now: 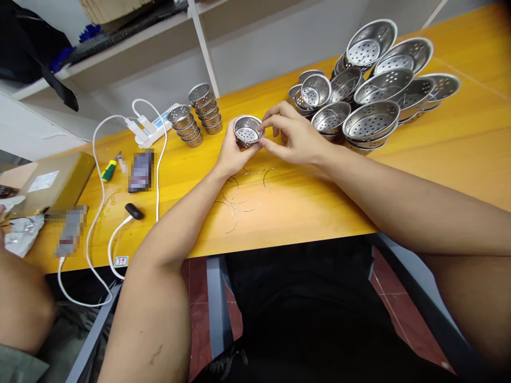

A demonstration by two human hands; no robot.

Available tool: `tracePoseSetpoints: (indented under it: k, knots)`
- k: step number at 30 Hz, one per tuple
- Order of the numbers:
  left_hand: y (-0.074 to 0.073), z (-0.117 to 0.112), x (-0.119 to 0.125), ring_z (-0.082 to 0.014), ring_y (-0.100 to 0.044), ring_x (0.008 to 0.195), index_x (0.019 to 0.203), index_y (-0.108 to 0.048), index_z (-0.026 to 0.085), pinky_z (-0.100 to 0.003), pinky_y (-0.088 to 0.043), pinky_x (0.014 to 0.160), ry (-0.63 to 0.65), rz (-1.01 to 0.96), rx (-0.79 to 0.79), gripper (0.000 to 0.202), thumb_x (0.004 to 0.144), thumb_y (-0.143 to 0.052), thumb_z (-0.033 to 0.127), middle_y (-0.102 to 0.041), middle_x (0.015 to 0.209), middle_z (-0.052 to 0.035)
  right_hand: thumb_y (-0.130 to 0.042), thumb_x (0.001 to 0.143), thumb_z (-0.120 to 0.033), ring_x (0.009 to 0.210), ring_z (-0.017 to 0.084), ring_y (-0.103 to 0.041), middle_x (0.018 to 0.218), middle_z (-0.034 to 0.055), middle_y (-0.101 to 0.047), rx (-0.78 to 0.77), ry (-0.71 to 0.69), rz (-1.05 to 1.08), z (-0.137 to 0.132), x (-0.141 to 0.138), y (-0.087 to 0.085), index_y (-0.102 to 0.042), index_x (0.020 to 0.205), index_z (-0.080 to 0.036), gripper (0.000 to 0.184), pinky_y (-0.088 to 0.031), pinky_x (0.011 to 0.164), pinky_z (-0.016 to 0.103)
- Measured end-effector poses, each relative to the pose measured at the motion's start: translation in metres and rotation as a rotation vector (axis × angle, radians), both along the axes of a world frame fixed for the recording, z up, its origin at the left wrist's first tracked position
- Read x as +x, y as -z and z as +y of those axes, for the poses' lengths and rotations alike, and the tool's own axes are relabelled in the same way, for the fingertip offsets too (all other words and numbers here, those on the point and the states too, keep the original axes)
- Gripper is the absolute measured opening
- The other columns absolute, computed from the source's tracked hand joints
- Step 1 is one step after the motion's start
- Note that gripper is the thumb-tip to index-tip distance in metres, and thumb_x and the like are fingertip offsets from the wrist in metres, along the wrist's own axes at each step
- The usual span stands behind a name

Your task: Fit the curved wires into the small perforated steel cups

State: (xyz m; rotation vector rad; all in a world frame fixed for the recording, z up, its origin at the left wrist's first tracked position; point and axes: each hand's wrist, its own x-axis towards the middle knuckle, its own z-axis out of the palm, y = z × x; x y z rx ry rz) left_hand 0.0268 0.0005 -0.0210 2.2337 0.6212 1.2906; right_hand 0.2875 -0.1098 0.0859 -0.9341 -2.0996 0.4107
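Note:
A small perforated metal cup (248, 133) is tilted with its open mouth towards me. My left hand (230, 154) is wrapped round its left side and underside. On the right rim of the cup, my right hand (294, 134) has its thumb and index finger closed, with the other fingers bent above. Whether a wire is also between those fingertips is too small to tell. Several thin curved wires (264, 181) lie loose on the table below the cup.
Stacked small perforated cups (206, 109) stand at the back left, with larger perforated bowls (371, 121) heaped at right. Leftward are a power strip (156, 130) with white cables, a screwdriver (109, 170), two blurred phones and a cardboard box (59, 183). Another person's arm (24, 298) shows at far left.

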Motion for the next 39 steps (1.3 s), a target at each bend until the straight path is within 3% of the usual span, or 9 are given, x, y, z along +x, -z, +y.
tracePoseSetpoints:
  k: [8,15,21,28,39]
  knots:
    - [0.003,0.003,0.004,-0.0363,-0.070,0.157,0.183,-0.030,0.039,-0.068,-0.056,0.142,0.068,-0.031,0.029,0.108,0.101,-0.087,0.082,-0.062,0.164,-0.0124,-0.078,0.109,-0.063,0.158,0.049,-0.066,0.167,0.0166,-0.066,-0.011,-0.066,-0.058,0.003,-0.002,0.010,-0.088,0.148,-0.035,0.049,-0.053,0.137,0.073]
    - [-0.012,-0.015,0.007,-0.0365,-0.072,0.154,0.175,-0.041,0.034,-0.068,-0.057,0.141,0.010,-0.001,0.000,0.105,0.098,-0.082,0.093,-0.065,0.162,-0.0138,-0.078,0.109,-0.067,0.158,0.048,-0.066,0.165,0.0154,-0.068,-0.036,-0.078,-0.046,0.002,-0.003,0.008,-0.087,0.151,-0.036,0.052,-0.051,0.141,0.074]
    - [-0.021,-0.022,0.009,-0.0367,-0.070,0.158,0.181,-0.035,0.034,-0.067,-0.057,0.142,-0.037,0.069,0.014,0.106,0.102,-0.071,0.096,-0.062,0.166,-0.0175,-0.087,0.100,-0.076,0.146,0.049,-0.069,0.158,0.0166,-0.074,-0.031,-0.007,-0.021,0.001,-0.001,0.000,-0.075,0.157,-0.036,0.070,-0.061,0.128,0.074]
    - [-0.025,-0.029,0.011,-0.0361,-0.075,0.154,0.170,-0.052,0.030,-0.068,-0.058,0.143,-0.072,-0.005,-0.052,0.102,0.096,-0.085,0.092,-0.070,0.161,-0.0149,-0.079,0.107,-0.074,0.153,0.049,-0.067,0.161,0.0152,-0.071,-0.034,-0.055,-0.038,-0.002,-0.004,0.001,-0.087,0.137,-0.037,0.048,-0.053,0.136,0.078]
    - [-0.017,-0.022,0.007,-0.0359,-0.072,0.156,0.173,-0.045,0.033,-0.067,-0.058,0.141,-0.027,0.050,-0.031,0.098,0.101,-0.083,0.087,-0.066,0.163,-0.0150,-0.078,0.108,-0.067,0.157,0.048,-0.067,0.164,0.0138,-0.070,-0.060,-0.096,-0.035,-0.002,-0.002,0.006,-0.088,0.145,-0.038,0.048,-0.050,0.141,0.077]
